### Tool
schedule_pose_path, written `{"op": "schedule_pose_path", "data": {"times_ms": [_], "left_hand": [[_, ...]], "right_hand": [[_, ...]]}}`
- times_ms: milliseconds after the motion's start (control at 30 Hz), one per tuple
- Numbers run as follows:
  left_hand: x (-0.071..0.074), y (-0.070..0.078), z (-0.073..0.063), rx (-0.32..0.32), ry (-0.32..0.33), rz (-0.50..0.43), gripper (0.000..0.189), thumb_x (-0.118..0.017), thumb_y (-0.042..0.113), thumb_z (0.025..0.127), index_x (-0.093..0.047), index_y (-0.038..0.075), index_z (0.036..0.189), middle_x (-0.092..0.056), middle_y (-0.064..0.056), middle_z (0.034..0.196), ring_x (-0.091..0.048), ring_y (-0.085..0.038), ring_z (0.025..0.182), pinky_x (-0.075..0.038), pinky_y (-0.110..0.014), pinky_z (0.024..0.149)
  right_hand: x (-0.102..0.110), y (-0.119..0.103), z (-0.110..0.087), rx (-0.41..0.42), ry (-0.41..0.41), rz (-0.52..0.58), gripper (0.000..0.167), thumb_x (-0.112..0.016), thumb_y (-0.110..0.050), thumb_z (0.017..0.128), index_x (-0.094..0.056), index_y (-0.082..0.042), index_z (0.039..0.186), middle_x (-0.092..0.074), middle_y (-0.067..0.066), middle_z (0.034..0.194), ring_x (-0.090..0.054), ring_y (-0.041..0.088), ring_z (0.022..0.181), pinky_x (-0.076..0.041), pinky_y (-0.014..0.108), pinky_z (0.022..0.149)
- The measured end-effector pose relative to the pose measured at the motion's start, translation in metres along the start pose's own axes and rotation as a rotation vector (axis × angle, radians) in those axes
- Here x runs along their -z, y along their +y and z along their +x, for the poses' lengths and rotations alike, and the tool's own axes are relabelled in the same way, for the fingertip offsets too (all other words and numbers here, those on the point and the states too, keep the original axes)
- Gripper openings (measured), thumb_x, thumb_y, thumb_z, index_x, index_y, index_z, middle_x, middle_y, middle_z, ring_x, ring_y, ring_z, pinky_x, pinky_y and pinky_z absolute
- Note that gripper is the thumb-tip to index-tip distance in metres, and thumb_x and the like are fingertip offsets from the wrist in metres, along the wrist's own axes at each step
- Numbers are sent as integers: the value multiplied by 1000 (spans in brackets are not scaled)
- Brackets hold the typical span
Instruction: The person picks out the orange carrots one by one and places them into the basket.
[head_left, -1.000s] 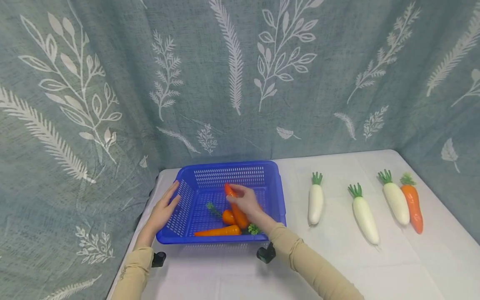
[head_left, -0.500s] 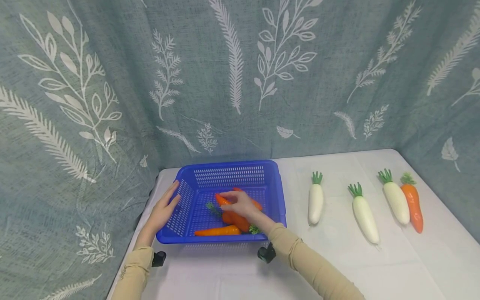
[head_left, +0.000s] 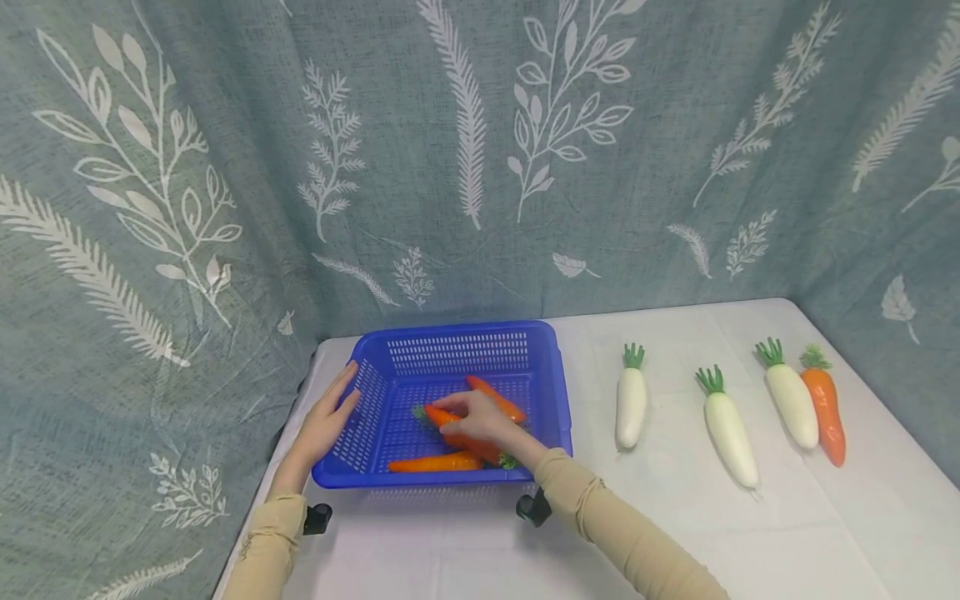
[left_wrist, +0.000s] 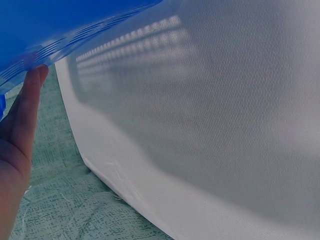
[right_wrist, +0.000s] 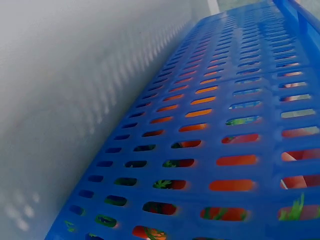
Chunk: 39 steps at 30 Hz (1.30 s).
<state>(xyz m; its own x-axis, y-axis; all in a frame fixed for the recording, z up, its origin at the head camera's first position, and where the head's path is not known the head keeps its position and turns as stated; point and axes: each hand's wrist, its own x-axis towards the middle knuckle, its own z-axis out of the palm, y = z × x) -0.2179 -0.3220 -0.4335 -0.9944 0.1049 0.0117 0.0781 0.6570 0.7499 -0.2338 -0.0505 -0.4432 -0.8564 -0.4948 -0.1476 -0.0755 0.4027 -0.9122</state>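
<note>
A blue perforated basket (head_left: 352, 480) stands on the table with several carrots inside. My right hand (head_left: 486, 419) reaches into it and pinches a red-orange carrot (head_left: 444, 417) between thumb and fingers, low over the others. An orange carrot (head_left: 427, 463) lies along the front wall, and another carrot (head_left: 501, 402) slants behind the hand. The right wrist view looks through the slotted basket wall (right_wrist: 220, 80), with only bits of carrot and fingers showing. My left hand (head_left: 324, 423) rests with straight fingers against the basket's left side; its fingertips (left_wrist: 37, 75) touch the blue plastic.
To the right of the basket, three white radishes with green tops lie on the white table (head_left: 675, 533): one radish (head_left: 632, 408) nearest, another (head_left: 731, 437), and a third radish (head_left: 793, 407) beside an orange carrot (head_left: 825, 417). A patterned curtain (head_left: 480, 167) hangs behind the table.
My right hand has lowered the carrot and tilted it from steep to nearly flat, its tip moving left and toward the front. The left hand and the basket have stayed put.
</note>
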Motion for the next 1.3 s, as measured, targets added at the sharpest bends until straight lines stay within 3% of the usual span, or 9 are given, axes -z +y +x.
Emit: {"op": "schedule_pose_path", "data": {"times_ms": [300,500,933,1300], "left_hand": [[-1,-1,-2,-1,6,3,54,-39,22,103,-23,2,150,-16,-19,158,-13,-42,145,-12,-58,117],[-1,-4,-3,18,-6,3,54,-38,23,103,-20,5,151,-14,-17,159,-12,-41,145,-12,-59,117],[-1,-5,-2,25,-9,-2,56,-37,27,103,-20,7,152,-13,-15,159,-11,-41,146,-12,-59,117],[0,-4,0,14,-12,-3,55,-38,23,103,-20,6,151,-14,-15,159,-11,-41,146,-12,-59,117]], "right_hand": [[-3,2,0,15,-52,-90,37,-69,-10,85,-66,-10,121,-67,8,119,-60,21,101,-52,37,95],[-3,0,-1,63,-84,-211,36,-70,-10,85,-67,-12,121,-66,6,122,-60,18,101,-52,31,92],[-3,1,0,180,-89,-366,36,-70,-11,85,-67,-13,120,-67,4,121,-61,16,101,-50,26,93],[-3,2,-1,204,-63,-392,34,-69,-13,86,-67,-15,120,-68,3,120,-60,12,96,-51,24,93]]}}
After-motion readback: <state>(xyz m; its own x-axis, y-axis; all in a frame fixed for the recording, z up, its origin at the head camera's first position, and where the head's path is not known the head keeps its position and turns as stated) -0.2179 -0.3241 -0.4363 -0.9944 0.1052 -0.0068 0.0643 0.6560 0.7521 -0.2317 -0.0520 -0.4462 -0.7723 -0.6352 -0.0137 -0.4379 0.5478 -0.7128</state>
